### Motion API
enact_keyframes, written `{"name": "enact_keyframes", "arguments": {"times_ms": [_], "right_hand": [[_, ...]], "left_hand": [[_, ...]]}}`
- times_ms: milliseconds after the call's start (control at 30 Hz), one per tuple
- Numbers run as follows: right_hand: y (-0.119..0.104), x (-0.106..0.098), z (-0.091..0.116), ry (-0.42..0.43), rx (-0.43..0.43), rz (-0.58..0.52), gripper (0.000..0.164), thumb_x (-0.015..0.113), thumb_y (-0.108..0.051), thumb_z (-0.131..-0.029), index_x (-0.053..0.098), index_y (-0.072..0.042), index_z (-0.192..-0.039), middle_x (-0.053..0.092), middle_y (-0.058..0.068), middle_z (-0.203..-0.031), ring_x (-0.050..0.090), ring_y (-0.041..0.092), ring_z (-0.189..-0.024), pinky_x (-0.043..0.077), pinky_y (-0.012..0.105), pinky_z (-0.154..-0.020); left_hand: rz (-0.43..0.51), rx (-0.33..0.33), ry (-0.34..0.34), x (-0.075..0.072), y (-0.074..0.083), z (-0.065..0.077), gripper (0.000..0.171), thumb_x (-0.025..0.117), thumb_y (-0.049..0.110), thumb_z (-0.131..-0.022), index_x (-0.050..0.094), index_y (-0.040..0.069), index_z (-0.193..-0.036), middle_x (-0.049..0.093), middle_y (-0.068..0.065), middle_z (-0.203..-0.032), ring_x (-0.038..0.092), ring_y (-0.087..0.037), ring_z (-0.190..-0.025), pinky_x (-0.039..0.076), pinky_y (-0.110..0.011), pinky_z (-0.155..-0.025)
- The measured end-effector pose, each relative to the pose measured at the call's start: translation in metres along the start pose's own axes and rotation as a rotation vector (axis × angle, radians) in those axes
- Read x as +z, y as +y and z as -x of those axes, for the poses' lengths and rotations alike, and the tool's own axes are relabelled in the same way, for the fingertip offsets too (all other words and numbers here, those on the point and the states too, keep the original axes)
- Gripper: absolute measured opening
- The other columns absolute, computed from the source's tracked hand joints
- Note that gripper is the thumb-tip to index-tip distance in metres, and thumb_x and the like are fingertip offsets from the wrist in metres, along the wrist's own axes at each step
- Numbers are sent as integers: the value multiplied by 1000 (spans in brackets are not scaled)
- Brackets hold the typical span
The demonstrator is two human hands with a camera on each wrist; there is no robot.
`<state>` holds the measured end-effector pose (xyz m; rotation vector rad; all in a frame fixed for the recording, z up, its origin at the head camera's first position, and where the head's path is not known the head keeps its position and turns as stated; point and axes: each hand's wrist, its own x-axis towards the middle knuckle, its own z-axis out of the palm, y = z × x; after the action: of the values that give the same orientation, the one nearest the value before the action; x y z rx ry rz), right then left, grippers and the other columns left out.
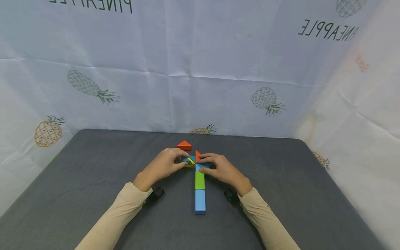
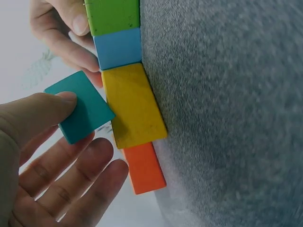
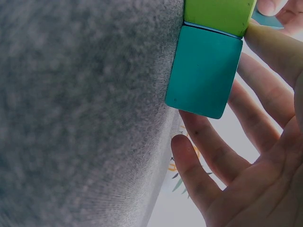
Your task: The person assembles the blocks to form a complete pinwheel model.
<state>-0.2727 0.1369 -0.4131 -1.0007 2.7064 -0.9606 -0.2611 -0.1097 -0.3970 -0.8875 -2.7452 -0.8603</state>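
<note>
In the head view my left hand (image 1: pixel 167 161) pinches a teal block (image 2: pixel 83 106) between thumb and fingers. It is held just over a yellow block (image 2: pixel 135 106) in the laid-out row. My right hand (image 1: pixel 223 168) has its thumb and fingers around another teal block (image 3: pixel 203 71), which lies against the row. An upright orange triangular block (image 1: pixel 198 157) stands by its fingertips. From there a light blue block, a green block (image 1: pixel 200 180) and a longer blue block (image 1: pixel 200 201) run in a line toward me.
A separate orange triangular block (image 1: pixel 184 146) lies beyond the left hand. The dark grey table (image 1: pixel 93 194) ends at a pale curtain (image 1: pixel 187 41) printed with pineapples. Dark wrist cameras sit beneath both wrists, close above the tabletop.
</note>
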Motion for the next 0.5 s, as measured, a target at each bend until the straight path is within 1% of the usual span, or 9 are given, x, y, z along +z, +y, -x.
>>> {"name": "enact_keyframes", "arguments": {"times_ms": [167,333,500], "right_hand": [[0,0,0,2,-2,-13,35,67,-27,-95,69,-11,-126,56,11,-144,53,31,-133,49,47,-103],[-1,0,1,3,-1,-12,35,67,-27,-95,69,-11,-126,56,11,-144,53,31,-133,49,47,-103],[0,0,1,-1,3,-18,35,67,-26,-95,69,-10,-126,56,11,-144,52,31,-134,48,47,-104]], "left_hand": [[-26,5,5,2,2,2,22,75,16,-89,74,10,-110,71,0,-93,53,-4,-69,45,-19,-61],[-29,0,18,2,3,4,21,76,14,-88,75,9,-108,71,0,-92,51,-3,-67,44,-19,-58],[-20,-10,-11,1,5,5,20,76,15,-87,75,8,-106,71,0,-89,51,-3,-67,44,-19,-58]]}}
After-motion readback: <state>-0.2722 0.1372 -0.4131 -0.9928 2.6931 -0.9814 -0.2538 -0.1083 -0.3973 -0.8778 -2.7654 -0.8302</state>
